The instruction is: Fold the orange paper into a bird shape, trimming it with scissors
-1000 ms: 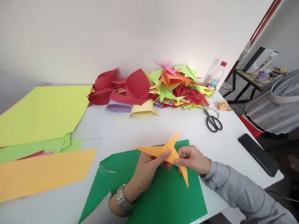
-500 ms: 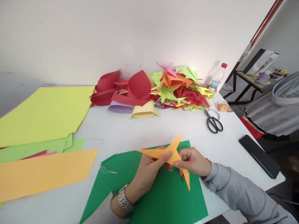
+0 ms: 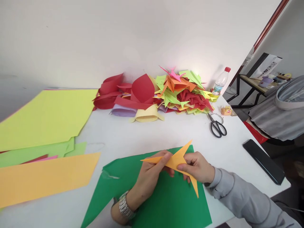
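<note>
Between my two hands is a folded orange paper piece (image 3: 175, 161) with several long points, looking like a part-folded origami crane. My left hand (image 3: 152, 171) pinches its left side, thumb on top and fingers beneath. My right hand (image 3: 198, 166) grips the right side, its thumb pressed on the paper near the lower right point. The fingers behind the paper are partly hidden. Under both hands a green paper sheet (image 3: 171, 202) lies on the white table.
Folded paper cranes (image 3: 182, 88) are heaped by the wall, beside red paper shapes (image 3: 142, 90). Yellow sheets (image 3: 52, 117) and an orange strip (image 3: 47, 177) lie left. Scissors (image 3: 217, 126), a bottle (image 3: 220, 83) and a black phone (image 3: 263, 161) are on the right.
The orange paper has shifted slightly right and tilted. My left thumb has slid left along it, onto the left point; my right hand still grips the right side.
</note>
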The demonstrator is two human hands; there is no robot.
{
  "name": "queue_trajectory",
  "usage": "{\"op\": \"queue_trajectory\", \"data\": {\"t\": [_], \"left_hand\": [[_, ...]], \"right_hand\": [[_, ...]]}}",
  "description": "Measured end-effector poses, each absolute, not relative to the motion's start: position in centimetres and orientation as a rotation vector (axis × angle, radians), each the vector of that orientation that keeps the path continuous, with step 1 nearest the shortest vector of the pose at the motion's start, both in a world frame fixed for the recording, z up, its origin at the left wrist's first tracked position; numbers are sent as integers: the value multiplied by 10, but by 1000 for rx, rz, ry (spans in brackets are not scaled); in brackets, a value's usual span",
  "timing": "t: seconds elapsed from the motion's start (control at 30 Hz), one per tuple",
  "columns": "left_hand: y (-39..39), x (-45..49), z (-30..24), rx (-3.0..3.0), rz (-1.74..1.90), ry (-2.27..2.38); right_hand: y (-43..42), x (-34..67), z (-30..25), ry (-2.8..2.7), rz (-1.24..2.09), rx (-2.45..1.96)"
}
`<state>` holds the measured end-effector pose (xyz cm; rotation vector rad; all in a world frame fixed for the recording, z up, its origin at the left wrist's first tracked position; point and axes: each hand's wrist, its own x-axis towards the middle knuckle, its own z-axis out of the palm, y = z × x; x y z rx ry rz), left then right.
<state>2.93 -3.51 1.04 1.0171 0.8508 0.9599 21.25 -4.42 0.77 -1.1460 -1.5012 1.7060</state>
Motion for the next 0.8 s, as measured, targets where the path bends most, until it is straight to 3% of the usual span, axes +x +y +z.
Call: {"op": "queue_trajectory", "data": {"t": [0.4, 0.7, 0.8], "left_hand": [[-36, 18, 14, 1350, 1159, 796], [-31, 14, 12, 1300, 1270, 839], [-26, 5, 12, 1561, 1408, 942]], "right_hand": [[-47, 216, -2, -1937, 1084, -967], [-44, 221, -1, -2220, -86, -752], [-41, 229, 7, -2322, -401, -767]]}}
